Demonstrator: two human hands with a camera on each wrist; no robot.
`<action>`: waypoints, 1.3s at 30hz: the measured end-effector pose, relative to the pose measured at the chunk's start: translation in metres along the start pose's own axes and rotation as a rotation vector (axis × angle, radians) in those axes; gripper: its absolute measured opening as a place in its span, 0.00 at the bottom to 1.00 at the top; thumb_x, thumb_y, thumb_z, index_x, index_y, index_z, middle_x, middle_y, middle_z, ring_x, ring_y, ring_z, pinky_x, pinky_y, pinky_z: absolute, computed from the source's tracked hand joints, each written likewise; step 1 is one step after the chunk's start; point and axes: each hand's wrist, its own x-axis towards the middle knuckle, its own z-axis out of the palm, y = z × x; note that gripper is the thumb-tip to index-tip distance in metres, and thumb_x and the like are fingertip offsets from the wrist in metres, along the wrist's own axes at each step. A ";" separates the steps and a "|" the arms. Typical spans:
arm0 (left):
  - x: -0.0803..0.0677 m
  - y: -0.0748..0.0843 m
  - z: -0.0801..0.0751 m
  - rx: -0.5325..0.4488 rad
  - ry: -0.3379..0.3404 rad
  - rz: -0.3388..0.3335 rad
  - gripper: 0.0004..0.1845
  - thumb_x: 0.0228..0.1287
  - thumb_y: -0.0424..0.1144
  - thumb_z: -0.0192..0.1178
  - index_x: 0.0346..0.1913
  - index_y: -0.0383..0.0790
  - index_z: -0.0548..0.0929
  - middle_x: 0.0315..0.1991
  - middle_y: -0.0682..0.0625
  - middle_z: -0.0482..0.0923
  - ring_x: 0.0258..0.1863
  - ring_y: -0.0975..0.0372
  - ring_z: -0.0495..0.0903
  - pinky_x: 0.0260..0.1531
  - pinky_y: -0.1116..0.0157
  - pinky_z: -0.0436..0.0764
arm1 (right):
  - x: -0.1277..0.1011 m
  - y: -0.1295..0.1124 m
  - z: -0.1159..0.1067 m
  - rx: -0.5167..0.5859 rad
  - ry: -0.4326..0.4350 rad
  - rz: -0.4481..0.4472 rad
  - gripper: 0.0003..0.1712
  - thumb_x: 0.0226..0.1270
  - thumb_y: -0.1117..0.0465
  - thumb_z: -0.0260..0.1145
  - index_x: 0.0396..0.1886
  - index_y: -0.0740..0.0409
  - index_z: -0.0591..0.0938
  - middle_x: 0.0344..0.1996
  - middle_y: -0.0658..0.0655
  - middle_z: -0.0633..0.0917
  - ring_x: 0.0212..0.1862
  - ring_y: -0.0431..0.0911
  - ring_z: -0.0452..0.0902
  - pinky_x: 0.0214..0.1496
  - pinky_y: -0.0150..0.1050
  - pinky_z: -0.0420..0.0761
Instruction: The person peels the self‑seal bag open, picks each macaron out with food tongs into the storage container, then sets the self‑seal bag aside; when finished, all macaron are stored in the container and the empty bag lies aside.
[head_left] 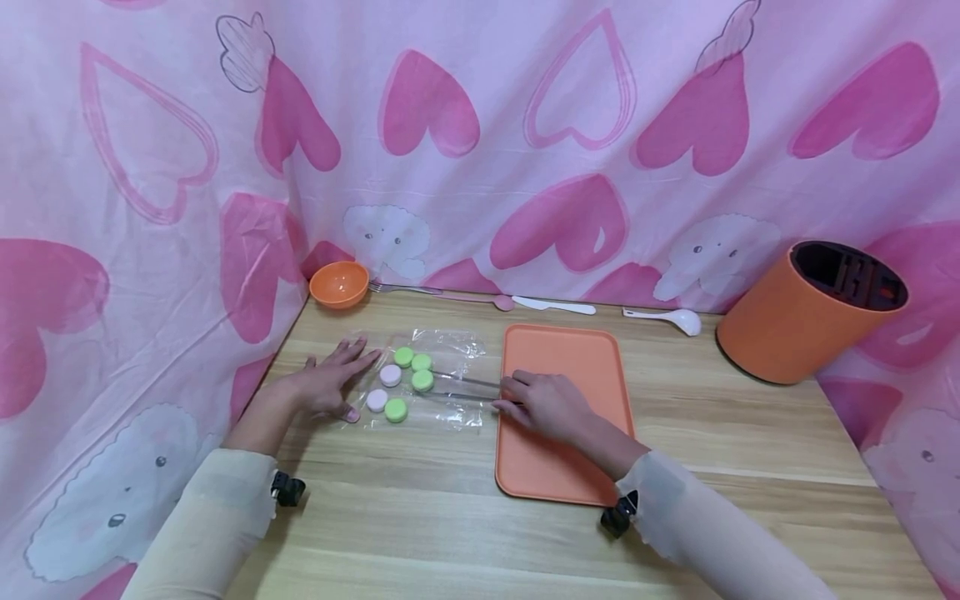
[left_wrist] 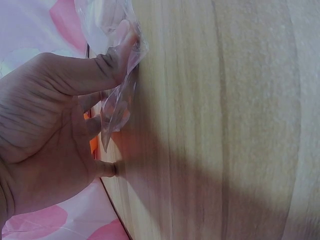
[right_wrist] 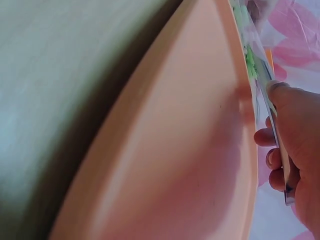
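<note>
A clear bag (head_left: 450, 342) lies flat on the wood worktop (head_left: 420, 517), left of an orange tray (head_left: 555, 467). Four green cakes (head_left: 396, 410) and two pink cakes (head_left: 377, 401), all small and round, sit in a bunch at the bag. The left hand (head_left: 330, 385) rests at the bag's left side with its fingers spread wide, and the thumb touches the thin plastic. The right hand (head_left: 549, 408) is over the tray, and its fingers are curled round the metal tongs (head_left: 472, 381). The two arms of the tongs are apart and point left, and their tips are close to a green cake in the middle of the bag. I cannot tell if the tips touch it, or if the tongs go in the bag or over it. At the back, in a row along the pink cloth (head_left: 360, 50), are an orange bowl (head_left: 340, 285), a fork (head_left: 405, 288), a pink spoon (head_left: 502, 302), a white knife (head_left: 555, 307) and a white ladle (head_left: 684, 322). A big orange holder (head_left: 780, 321) with a dark inside stands at the back right, leaning in the head view.
</note>
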 end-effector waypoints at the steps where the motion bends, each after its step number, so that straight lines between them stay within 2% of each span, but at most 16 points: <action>1: 0.000 0.000 0.000 0.000 0.001 0.002 0.64 0.58 0.47 0.82 0.92 0.48 0.51 0.92 0.36 0.31 0.90 0.32 0.27 0.76 0.16 0.32 | -0.001 0.001 -0.001 -0.007 0.000 0.002 0.15 0.78 0.43 0.73 0.40 0.48 0.86 0.28 0.43 0.77 0.24 0.37 0.71 0.23 0.33 0.70; 8: 0.000 0.002 -0.001 -0.002 0.000 0.005 0.64 0.58 0.46 0.82 0.92 0.48 0.51 0.93 0.36 0.31 0.90 0.32 0.27 0.76 0.16 0.31 | -0.012 0.011 -0.010 -0.044 0.025 0.015 0.16 0.74 0.44 0.77 0.45 0.50 0.89 0.30 0.47 0.83 0.26 0.42 0.80 0.24 0.38 0.79; 14: 0.000 0.002 -0.001 -0.005 -0.002 0.004 0.65 0.58 0.47 0.82 0.92 0.49 0.51 0.93 0.36 0.30 0.90 0.32 0.27 0.76 0.16 0.31 | -0.024 0.024 -0.017 -0.053 0.037 0.029 0.16 0.73 0.45 0.78 0.46 0.53 0.90 0.30 0.48 0.83 0.25 0.41 0.78 0.25 0.39 0.80; 20: 0.003 -0.001 0.000 0.009 0.001 0.003 0.65 0.58 0.47 0.82 0.92 0.50 0.50 0.93 0.38 0.30 0.90 0.33 0.27 0.77 0.17 0.31 | -0.037 0.039 -0.023 -0.047 0.089 0.031 0.17 0.70 0.48 0.81 0.45 0.56 0.90 0.31 0.51 0.85 0.25 0.45 0.82 0.25 0.44 0.83; 29: 0.003 -0.001 0.000 0.008 -0.009 0.004 0.64 0.59 0.48 0.81 0.92 0.50 0.50 0.93 0.38 0.29 0.90 0.33 0.26 0.77 0.17 0.31 | -0.063 0.062 -0.037 -0.076 0.039 0.162 0.18 0.69 0.48 0.81 0.47 0.55 0.90 0.31 0.52 0.85 0.24 0.46 0.77 0.26 0.47 0.84; 35: 0.001 -0.001 0.000 0.005 -0.009 -0.010 0.65 0.59 0.48 0.81 0.92 0.52 0.50 0.93 0.39 0.29 0.90 0.34 0.26 0.77 0.17 0.31 | -0.074 0.076 -0.041 -0.075 -0.049 0.277 0.19 0.73 0.45 0.78 0.51 0.54 0.91 0.34 0.53 0.87 0.28 0.47 0.81 0.33 0.50 0.89; 39: 0.001 -0.001 0.001 0.006 -0.011 -0.009 0.65 0.58 0.49 0.81 0.92 0.52 0.50 0.93 0.39 0.29 0.90 0.34 0.26 0.77 0.17 0.32 | -0.080 0.083 -0.042 -0.066 -0.070 0.316 0.20 0.73 0.44 0.78 0.52 0.53 0.92 0.36 0.54 0.89 0.30 0.47 0.82 0.36 0.51 0.91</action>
